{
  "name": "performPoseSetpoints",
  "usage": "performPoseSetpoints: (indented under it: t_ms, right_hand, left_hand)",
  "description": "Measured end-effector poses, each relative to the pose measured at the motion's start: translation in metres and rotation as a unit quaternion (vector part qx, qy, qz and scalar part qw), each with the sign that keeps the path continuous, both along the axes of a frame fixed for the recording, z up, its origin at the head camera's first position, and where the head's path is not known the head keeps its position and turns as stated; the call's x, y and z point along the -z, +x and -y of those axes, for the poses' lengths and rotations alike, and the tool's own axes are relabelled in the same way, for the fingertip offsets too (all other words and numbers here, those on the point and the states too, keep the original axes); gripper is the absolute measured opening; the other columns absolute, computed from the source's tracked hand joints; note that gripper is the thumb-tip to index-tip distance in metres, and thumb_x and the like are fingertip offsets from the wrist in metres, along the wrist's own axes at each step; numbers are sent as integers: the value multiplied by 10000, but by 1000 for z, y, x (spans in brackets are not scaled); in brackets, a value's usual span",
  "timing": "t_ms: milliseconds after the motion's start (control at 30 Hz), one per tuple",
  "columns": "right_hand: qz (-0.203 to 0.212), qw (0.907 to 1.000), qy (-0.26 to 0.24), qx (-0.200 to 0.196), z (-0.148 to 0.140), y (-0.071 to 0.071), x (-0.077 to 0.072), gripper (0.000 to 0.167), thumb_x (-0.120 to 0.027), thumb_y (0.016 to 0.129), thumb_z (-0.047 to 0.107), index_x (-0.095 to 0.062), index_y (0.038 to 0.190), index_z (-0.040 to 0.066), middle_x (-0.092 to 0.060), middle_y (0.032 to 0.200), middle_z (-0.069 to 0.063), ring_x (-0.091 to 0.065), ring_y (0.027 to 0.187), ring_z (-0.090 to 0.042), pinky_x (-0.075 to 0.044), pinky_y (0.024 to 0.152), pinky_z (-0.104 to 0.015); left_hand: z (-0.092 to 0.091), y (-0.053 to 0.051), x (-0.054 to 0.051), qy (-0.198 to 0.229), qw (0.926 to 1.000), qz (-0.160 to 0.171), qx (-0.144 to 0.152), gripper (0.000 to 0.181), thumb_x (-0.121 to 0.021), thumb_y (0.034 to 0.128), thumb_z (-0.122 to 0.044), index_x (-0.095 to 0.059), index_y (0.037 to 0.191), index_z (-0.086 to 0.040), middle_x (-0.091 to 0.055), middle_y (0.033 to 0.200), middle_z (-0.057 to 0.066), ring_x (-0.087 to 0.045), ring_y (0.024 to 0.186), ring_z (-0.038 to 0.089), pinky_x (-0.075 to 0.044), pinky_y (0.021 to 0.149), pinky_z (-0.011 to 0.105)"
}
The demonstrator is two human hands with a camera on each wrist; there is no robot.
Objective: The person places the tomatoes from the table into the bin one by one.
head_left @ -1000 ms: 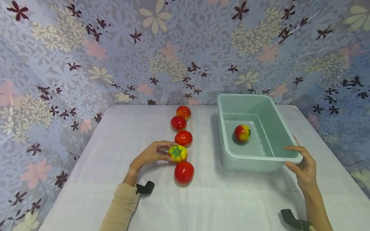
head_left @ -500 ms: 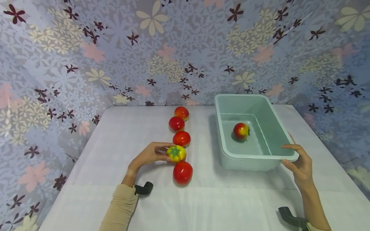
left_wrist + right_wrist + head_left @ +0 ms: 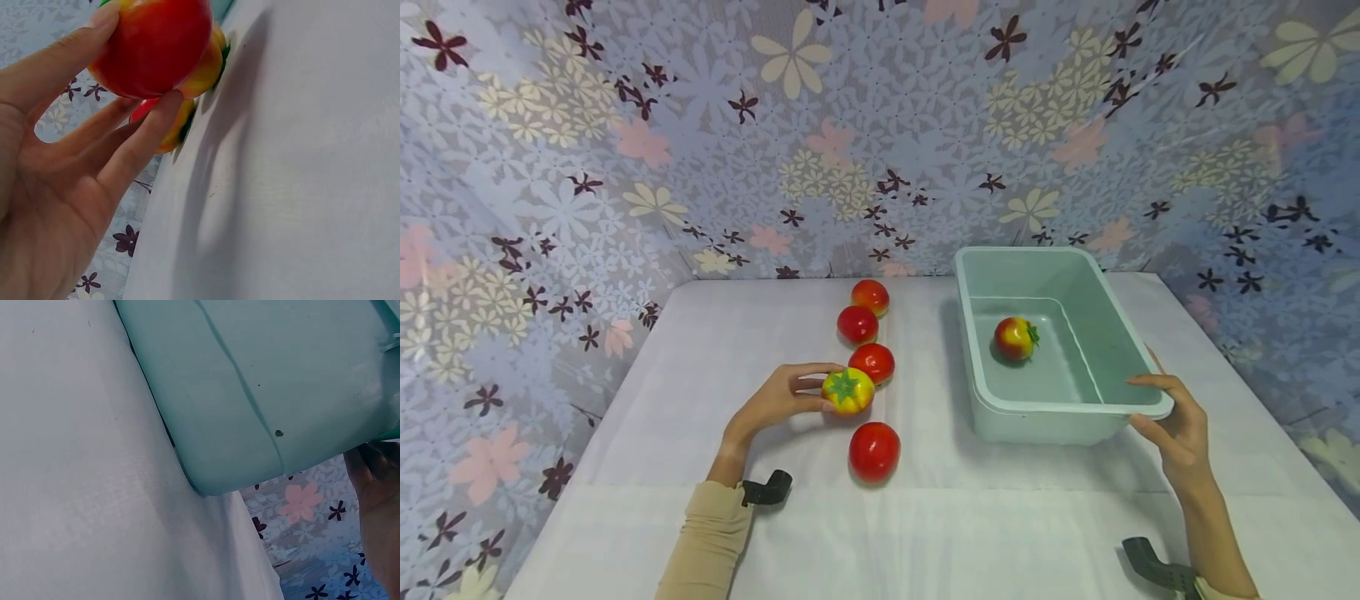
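Note:
My left hand (image 3: 771,402) pinches a red-and-yellow toy tomato (image 3: 847,392) between thumb and fingers, its green star-shaped calyx facing up. In the left wrist view, this tomato (image 3: 156,47) appears raised off the cloth. Just behind it lies a red tomato (image 3: 872,363), and a larger red tomato (image 3: 875,452) sits nearer the front. My right hand (image 3: 1183,433) grips the near right corner of a pale green plastic tub (image 3: 1037,427), thumb outside and fingers over the rim. Inside the tub rests one red-and-yellow tomato (image 3: 1015,339) with a green calyx.
Farther back in the row are a dark red tomato (image 3: 857,324) and an orange-red tomato (image 3: 870,297), close together. A white cloth (image 3: 985,517) covers the table. Flower-patterned sheeting (image 3: 880,125) stands behind and along the sides.
My left hand has drawn its tomato left and slightly up, out of the row, leaving a gap before the front one. The tomato in the tub has rolled slightly left. The right hand keeps its grip.

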State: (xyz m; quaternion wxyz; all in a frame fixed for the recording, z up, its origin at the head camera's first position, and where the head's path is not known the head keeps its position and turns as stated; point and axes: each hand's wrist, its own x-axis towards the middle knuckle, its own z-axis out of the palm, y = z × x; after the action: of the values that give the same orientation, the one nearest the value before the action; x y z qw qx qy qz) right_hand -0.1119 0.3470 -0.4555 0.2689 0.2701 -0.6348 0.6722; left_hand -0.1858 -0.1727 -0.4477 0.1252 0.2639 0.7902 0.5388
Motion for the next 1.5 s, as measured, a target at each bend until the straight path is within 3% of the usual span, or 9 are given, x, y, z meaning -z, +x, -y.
performPoseSetpoints:
  t_ms: [167, 333, 600, 733, 867, 1067, 1367, 1500]
  right_hand:
    - [12, 10000, -9, 18, -1, 1, 0, 397, -484, 726, -274, -494, 1122, -256, -651, 1168, -111, -567, 1083, -200, -499, 883, -155]
    - [20, 10000, 23, 16, -1, 1, 0, 393, -479, 724, -275, -489, 1117, -262, -638, 1178, -119, -549, 1117, -205, -493, 897, -163]
    - [-2, 10000, 4, -32, 1, 0, -1, 400, -475, 712, -272, -490, 1112, -264, -626, 1190, -128, -529, 1124, -215, -493, 891, -174]
    - [-3, 10000, 36, -46, 1, 0, 0, 398, -481, 717, -272, -486, 1115, -263, -628, 1186, -119, -524, 1143, -214, -488, 906, -173]
    - [-21, 10000, 94, 1, 1, 0, 0, 391, -489, 727, -269, -481, 1118, -265, -632, 1186, -114, -530, 1165, -210, -482, 923, -175]
    - [-79, 10000, 49, -8, -1, 1, 1, 396, -490, 727, -271, -483, 1123, -265, -633, 1186, -115, -541, 1140, -203, -493, 911, -170]
    - [-101, 9999, 30, -8, -1, 1, 0, 386, -498, 734, -267, -478, 1120, -270, -633, 1181, -119, -542, 1122, -201, -503, 890, -163]
    - [-95, 9999, 67, -12, 0, 1, -1, 385, -498, 737, -268, -475, 1121, -269, -630, 1187, -117, -536, 1134, -201, -502, 893, -161]
  left_hand:
    - [-2, -1, -2, 221, 9996, -194, -29, 490, -736, 858, -92, -604, 1329, -109, -582, 1386, 76, -503, 1306, 332, -420, 1070, 550]
    - [-9, -2, -6, 480, 9975, -305, -417, 507, -737, 860, -88, -591, 1345, -106, -544, 1421, 102, -478, 1316, 397, -402, 1052, 613]
    - [-37, -6, -17, 805, 9946, -239, -604, 518, -703, 871, -7, -561, 1366, -67, -495, 1459, 127, -496, 1300, 410, -516, 977, 470]
    - [-50, -10, -22, 905, 9932, -307, -660, 525, -697, 864, 26, -557, 1365, -45, -506, 1445, 148, -512, 1290, 400, -497, 1005, 464]
    - [-63, -12, -27, 1020, 9917, -434, -651, 525, -719, 860, -17, -569, 1360, -75, -540, 1418, 111, -536, 1276, 344, -458, 1054, 466]
    - [-86, -13, -34, 1255, 9879, -668, -619, 521, -737, 858, -59, -580, 1353, -103, -551, 1405, 79, -545, 1261, 323, -468, 1030, 516]
    - [-118, -12, -50, 1986, 9776, -612, -328, 513, -703, 873, -10, -563, 1361, -82, -533, 1412, 55, -584, 1215, 309, -538, 947, 342]
    - [-126, -11, -56, 2223, 9720, -726, -212, 524, -694, 861, 40, -553, 1360, -37, -540, 1402, 114, -592, 1207, 318, -539, 946, 359]
